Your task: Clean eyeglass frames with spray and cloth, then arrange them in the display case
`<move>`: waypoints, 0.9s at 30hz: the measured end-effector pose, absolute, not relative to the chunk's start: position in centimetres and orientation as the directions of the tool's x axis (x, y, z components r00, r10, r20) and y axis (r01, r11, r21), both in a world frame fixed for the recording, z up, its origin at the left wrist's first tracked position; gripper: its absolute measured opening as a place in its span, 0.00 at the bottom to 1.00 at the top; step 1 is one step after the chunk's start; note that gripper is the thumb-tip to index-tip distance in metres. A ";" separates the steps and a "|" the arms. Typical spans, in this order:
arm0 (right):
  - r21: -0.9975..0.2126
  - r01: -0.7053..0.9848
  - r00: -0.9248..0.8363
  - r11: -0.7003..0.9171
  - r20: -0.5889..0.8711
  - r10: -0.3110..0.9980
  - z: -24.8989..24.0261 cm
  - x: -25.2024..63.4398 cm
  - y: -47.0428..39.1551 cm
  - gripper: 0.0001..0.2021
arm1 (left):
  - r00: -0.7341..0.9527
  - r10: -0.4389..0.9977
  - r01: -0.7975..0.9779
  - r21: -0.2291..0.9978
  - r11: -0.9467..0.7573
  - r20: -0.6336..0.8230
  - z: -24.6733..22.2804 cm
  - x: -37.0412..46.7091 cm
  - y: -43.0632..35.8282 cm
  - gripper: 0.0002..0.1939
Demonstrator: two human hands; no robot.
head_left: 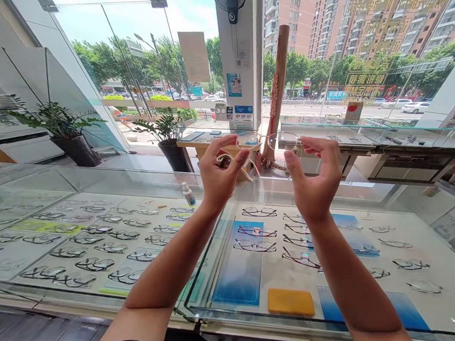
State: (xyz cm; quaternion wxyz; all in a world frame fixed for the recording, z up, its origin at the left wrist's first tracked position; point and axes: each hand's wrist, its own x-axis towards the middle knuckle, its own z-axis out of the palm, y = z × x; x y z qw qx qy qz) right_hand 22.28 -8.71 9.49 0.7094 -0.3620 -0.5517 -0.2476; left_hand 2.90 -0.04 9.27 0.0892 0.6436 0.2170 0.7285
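A pair of thin-rimmed clear eyeglasses (283,141) is held up in front of me, above the glass counter. My left hand (222,173) pinches its left side between thumb and fingers, and a beige cloth (243,178) hangs from that same hand. My right hand (317,174) has its thumb and fingers closed on the right side of the frame. Both arms reach out over the display case. The lenses are see-through against the window.
Below, the glass display case (236,316) holds rows of eyeglasses and an orange-yellow case (291,302). A small white spray bottle (188,194) stands left of my left forearm. Beyond are potted plants (176,154), a wooden post (279,80), more counters and large windows.
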 end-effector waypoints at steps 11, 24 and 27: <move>-0.288 0.718 0.291 0.633 0.951 0.103 9.4 22.2 -8.7 0.12 | -0.169 0.385 0.161 0.411 -0.897 0.907 9.4 2.8 -0.2 0.24; -0.295 0.693 0.292 0.658 0.949 0.117 9.2 22.2 -8.4 0.11 | -0.176 0.332 0.194 0.364 -0.911 0.927 9.2 2.6 -0.3 0.24; -0.287 0.694 0.290 0.660 0.951 0.108 9.2 22.2 -8.4 0.11 | -0.177 0.331 0.186 0.362 -0.913 0.927 9.2 2.6 -0.2 0.23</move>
